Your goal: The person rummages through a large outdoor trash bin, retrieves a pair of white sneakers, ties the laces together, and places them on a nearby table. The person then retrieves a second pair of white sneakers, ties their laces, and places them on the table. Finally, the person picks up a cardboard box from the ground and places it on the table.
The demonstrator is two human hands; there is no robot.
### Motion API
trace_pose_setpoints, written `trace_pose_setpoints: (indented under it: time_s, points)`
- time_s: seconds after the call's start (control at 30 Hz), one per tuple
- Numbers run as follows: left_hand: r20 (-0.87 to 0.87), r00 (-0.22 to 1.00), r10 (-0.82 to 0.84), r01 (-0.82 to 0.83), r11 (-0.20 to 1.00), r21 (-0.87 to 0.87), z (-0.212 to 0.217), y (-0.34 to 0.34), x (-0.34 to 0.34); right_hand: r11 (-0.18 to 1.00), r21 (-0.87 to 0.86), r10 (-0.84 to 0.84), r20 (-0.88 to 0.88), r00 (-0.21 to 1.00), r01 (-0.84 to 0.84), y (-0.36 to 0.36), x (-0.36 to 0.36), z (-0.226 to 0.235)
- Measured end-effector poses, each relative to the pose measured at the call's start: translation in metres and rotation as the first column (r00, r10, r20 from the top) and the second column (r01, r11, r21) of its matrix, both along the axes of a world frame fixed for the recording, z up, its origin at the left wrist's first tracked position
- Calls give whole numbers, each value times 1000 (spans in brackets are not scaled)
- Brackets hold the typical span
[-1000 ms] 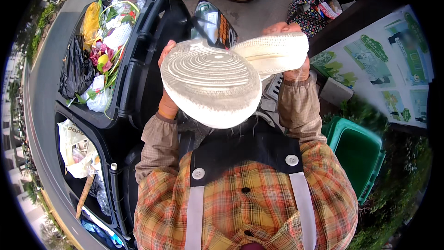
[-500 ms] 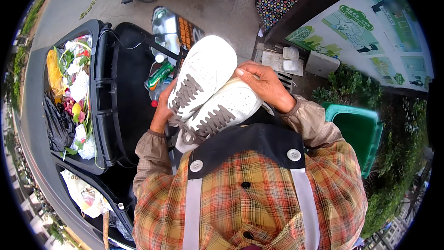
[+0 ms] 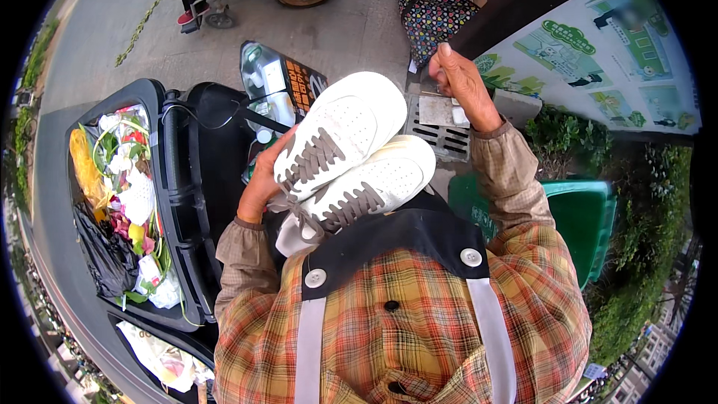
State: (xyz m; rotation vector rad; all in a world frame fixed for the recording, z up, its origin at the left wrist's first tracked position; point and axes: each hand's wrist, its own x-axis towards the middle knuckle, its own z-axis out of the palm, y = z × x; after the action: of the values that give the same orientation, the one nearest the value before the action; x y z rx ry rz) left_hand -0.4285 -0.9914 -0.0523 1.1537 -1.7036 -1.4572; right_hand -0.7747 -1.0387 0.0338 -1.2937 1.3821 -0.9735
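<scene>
Head view: right hand [image 3: 460, 86] has now let go and lifts away, fingers loosely curled and empty; left hand [image 3: 262, 179] alone holds both white sneakers [image 3: 348, 161] beside the open bin [image 3: 161, 202].

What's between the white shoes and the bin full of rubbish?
In the head view, the left hand holding the white shoes, then the bin's raised black lid.
</scene>
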Motion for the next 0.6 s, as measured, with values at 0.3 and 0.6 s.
trace_pose_setpoints:
  time_s: [0.3,0.6]
  points:
    - [14,1000,-1,4,967,-255,22,-32,-1,918,-353,-390,-715,580,181,-83,-60,-42]
    - [250,966,-62,171,879,-445,63,-82,-30,697,-94,489,-662,567,-711,-97,43,70]
